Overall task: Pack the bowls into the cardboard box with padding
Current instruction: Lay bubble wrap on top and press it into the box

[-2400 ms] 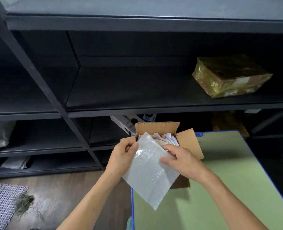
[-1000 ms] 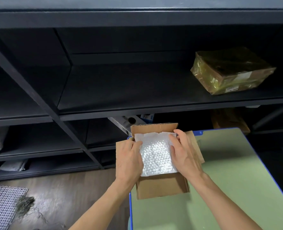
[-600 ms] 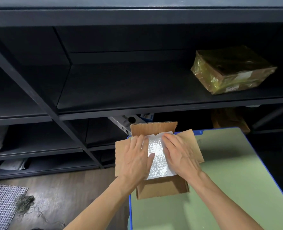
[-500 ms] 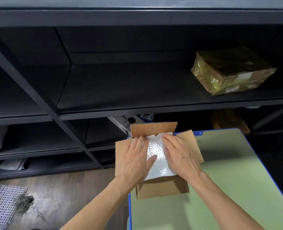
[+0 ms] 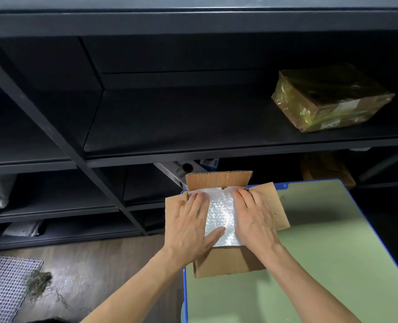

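An open cardboard box stands at the far left corner of a green table, its flaps spread outward. A sheet of bubble wrap lies flat across the box's opening and hides whatever is inside; no bowl shows. My left hand presses flat on the left side of the sheet, fingers straight and thumb stretched across it. My right hand presses flat on the right side, fingers pointing toward the back flap.
The green table with a blue rim stretches right and toward me. Dark metal shelving stands just behind the box. A parcel wrapped in yellowish film lies on the shelf at upper right. A mesh mat lies on the floor at lower left.
The bubble wrap, first held up over the box, was laid across the opening. Both hands then went flat on it and have slid slightly apart toward its sides.
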`<control>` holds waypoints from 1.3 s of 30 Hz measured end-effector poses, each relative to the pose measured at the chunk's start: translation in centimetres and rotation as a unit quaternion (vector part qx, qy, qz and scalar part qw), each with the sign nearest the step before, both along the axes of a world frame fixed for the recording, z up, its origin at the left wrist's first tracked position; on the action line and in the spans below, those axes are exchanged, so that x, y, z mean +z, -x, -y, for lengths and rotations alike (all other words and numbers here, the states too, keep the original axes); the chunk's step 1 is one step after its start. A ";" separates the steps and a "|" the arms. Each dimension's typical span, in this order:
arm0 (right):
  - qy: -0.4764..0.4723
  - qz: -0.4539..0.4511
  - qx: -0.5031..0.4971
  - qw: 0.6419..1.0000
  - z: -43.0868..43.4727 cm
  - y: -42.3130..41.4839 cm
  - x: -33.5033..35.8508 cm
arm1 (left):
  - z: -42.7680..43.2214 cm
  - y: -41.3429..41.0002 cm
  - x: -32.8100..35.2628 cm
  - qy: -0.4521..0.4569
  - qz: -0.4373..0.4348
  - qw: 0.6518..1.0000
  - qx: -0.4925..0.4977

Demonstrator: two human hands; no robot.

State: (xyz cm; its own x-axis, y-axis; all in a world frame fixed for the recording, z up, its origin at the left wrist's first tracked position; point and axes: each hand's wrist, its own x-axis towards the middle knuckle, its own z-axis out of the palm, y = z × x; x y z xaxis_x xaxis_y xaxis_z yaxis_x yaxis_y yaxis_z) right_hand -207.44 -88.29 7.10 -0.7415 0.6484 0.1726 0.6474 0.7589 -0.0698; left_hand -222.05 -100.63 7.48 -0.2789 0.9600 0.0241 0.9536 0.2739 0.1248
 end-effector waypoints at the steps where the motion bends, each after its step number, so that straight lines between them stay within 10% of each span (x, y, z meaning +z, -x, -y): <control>1: 0.001 0.011 0.003 1.000 -0.1 -0.1 0.0 | 0.0 0.1 -0.1 0.004 0.001 1.000 0.000; 24: -0.008 0.061 -0.012 0.998 -1.1 -0.9 1.3 | -0.4 1.9 -1.0 -0.019 -0.021 0.999 -0.022; 39: 0.023 0.127 0.070 0.989 -3.4 -1.6 2.0 | -1.2 5.9 2.7 0.163 0.005 0.975 -0.151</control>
